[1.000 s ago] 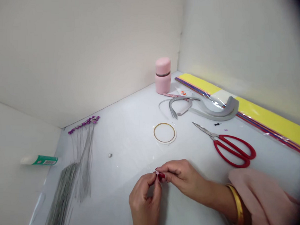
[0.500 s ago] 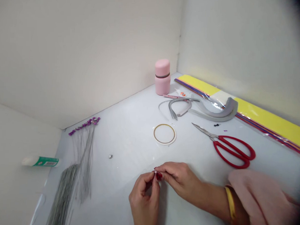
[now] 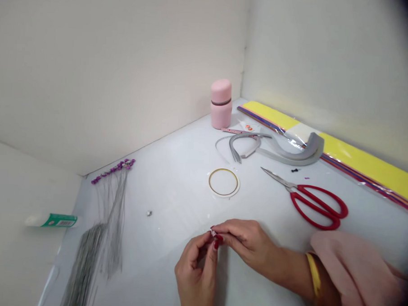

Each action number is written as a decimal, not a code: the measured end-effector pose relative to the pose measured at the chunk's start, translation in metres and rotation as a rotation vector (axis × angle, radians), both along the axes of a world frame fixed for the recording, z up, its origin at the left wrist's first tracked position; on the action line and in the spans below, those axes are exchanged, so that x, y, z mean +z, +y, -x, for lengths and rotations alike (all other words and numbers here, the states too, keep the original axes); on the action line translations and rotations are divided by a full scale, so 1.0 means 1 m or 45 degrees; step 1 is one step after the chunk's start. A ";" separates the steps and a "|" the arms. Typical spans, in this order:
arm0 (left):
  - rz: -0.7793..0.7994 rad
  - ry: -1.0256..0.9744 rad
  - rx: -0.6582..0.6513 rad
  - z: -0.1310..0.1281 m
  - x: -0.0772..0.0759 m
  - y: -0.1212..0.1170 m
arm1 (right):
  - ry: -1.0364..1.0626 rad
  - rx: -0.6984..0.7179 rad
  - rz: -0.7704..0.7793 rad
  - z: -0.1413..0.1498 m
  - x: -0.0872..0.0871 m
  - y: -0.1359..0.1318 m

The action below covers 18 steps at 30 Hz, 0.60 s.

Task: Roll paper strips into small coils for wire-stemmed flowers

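Note:
My left hand [image 3: 197,271] and my right hand [image 3: 248,239] meet fingertip to fingertip low in the view, both pinched. Between them sits a tiny pale, pinkish-silver piece [image 3: 213,233], mostly covered by the fingertips; its kind is too small to make out. Just beyond the hands lies a thin white tape ring [image 3: 238,189] with a gold inner edge. Off to the left, a small silvery bead-like piece [image 3: 149,213] rests on the table. Red-handled scissors [image 3: 314,207] lie beyond my right forearm, their blades slightly apart and pointing left.
At left lie thin wires with purple tips [image 3: 117,167], a bundle of bare grey wires [image 3: 84,265] and a green-and-white tube [image 3: 57,220]. Toward the back stand or lie a pink flask [image 3: 221,111], grey strips [image 3: 291,157], a black pin [image 3: 294,170] and wrapped yellow sheets [image 3: 359,153].
Both hands stay together at nearly the same spot, with small finger shifts. The left thumb has slid slightly lower, showing more of the pale piece. Nothing on the table has visibly moved.

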<state>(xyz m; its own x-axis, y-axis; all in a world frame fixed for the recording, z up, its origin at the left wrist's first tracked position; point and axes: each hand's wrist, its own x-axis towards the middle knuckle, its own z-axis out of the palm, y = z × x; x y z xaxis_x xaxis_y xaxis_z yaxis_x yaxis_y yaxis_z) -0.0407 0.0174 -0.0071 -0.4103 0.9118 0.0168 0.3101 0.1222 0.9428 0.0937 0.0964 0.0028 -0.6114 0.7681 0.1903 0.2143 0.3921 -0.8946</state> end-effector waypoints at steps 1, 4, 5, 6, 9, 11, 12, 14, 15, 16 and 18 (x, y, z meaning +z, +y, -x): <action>-0.025 0.035 -0.019 0.000 0.001 0.000 | -0.001 0.002 -0.006 0.000 0.000 0.000; -0.078 0.182 -0.052 0.001 0.002 0.000 | -0.003 0.010 -0.021 0.000 0.000 -0.001; -0.092 0.235 -0.058 0.001 0.003 0.000 | -0.005 0.013 -0.033 0.000 0.000 -0.001; -0.110 0.292 -0.064 0.001 0.003 0.000 | -0.005 0.011 -0.051 0.000 0.000 -0.001; -0.197 0.464 -0.068 0.001 0.004 0.000 | -0.025 0.001 -0.101 0.000 -0.001 -0.002; -0.256 0.536 -0.051 0.000 0.004 0.001 | -0.042 0.005 -0.109 0.000 -0.001 -0.001; -0.274 0.553 -0.045 -0.001 0.005 0.001 | -0.047 0.011 -0.104 0.000 0.000 -0.001; -0.294 0.567 -0.042 -0.001 0.006 0.001 | -0.047 0.027 -0.082 -0.001 0.001 0.000; -0.301 0.572 -0.049 -0.001 0.006 0.002 | -0.046 0.035 -0.065 -0.001 0.002 0.001; -0.306 0.577 -0.062 -0.001 0.007 0.002 | -0.050 0.045 -0.044 -0.002 0.003 0.001; -0.311 0.582 -0.094 -0.001 0.007 0.002 | -0.060 0.066 -0.004 -0.003 0.005 0.002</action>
<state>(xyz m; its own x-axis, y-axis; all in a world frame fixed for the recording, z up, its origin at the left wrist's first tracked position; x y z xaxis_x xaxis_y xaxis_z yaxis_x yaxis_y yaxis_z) -0.0401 0.0196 0.0002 -0.2462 0.8850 0.3952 0.6960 -0.1223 0.7075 0.0963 0.0987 0.0078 -0.6588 0.7346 0.1627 0.2356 0.4068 -0.8826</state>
